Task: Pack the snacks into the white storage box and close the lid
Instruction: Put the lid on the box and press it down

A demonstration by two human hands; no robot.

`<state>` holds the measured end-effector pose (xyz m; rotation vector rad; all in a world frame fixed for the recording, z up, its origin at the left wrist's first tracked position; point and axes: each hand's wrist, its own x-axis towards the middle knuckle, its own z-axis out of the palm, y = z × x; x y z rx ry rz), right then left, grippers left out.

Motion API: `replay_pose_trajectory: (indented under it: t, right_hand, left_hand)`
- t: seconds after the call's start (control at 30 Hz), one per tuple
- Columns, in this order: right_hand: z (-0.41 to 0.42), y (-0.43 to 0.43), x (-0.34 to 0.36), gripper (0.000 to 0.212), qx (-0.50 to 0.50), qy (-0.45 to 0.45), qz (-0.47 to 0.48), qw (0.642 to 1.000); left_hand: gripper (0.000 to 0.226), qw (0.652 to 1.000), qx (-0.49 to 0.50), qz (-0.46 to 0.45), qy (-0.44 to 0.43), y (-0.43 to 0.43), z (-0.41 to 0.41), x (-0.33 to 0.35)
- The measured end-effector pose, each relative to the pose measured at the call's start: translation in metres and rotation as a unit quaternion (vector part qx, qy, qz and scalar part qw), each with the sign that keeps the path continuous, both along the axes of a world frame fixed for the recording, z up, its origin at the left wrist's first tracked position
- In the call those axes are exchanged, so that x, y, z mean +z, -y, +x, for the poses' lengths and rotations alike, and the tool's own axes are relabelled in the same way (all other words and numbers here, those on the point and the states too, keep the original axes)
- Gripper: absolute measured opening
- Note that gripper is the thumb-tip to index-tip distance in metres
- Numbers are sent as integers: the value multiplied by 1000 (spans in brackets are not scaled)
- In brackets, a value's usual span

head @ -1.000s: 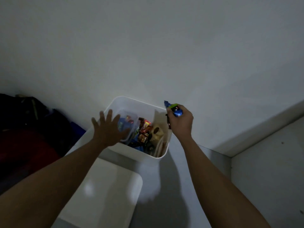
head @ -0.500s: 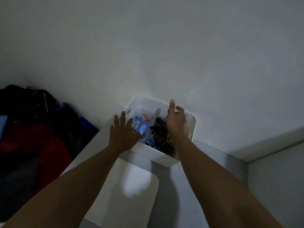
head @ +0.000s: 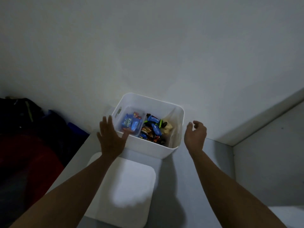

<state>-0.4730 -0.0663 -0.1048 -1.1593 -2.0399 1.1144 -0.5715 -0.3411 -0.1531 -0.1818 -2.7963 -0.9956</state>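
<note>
Looks like a dim room in a home: plain white wall [head: 148, 46], dark bags [head: 32, 129] heaped off the table [head: 205, 170]'s left edge, wrapped snacks [head: 148, 130] in a storage box [head: 148, 148].

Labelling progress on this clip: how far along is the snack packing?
Done: snacks lie inside the white storage box, some in a clear inner tray. In hand: nothing; the left hand is spread open at the box's near left corner, the right hand is empty beside its right wall. Left: the lid lies flat in front of the box, so closing is not yet done.
</note>
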Motion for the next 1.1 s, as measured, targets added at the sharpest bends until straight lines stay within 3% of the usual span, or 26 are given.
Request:
replay_pose_trajectory:
  t: [0.07, 0.17, 0.3, 0.4, 0.53, 0.67, 0.73, 0.8, 0.93, 1.1]
  right_hand:
    - [28, 7, -26, 43, -38, 13, -35, 999]
    - [66, 35, -63, 48, -45, 59, -105, 992]
    - [111, 90, -102, 43, 78, 166, -174, 967]
    - [133, 126, -121, 46, 134, 193, -218, 947]
    - [146, 150, -129, 48, 153, 217, -235, 935]
    - [152, 156, -130, 51, 170, 228, -239, 928]
    - [155, 156, -132, 44, 173, 240, -245, 923]
    - [157, 155, -136, 34, 198, 253, -242, 916]
    - [159, 158, -133, 30, 219, 243, -277, 904]
    - [159, 160, -135, 47, 231, 244, -291, 896]
  left_hand:
    - [89, 998, 42, 17, 34, 11, 25, -15]
    - [91, 984, 56, -66, 158, 36, 57, -47]
    - [93, 932, 89, -174, 305, 72, 87, -71]
    - [97, 911, 71, -147, 378, 91, 98, -77]
    - [102, 919, 39, -86, 383, 107, 111, -80]
    - [96, 920, 81, -142, 355, 112, 120, -73]
    - [99, 910, 115, -159, 365, 121, 122, -73]
    - [106, 901, 140, -119, 392, 135, 120, -78]
    - [115, 906, 127, -86, 395, 153, 117, -89]
    - [125, 911, 99, -122, 381, 153, 129, -81]
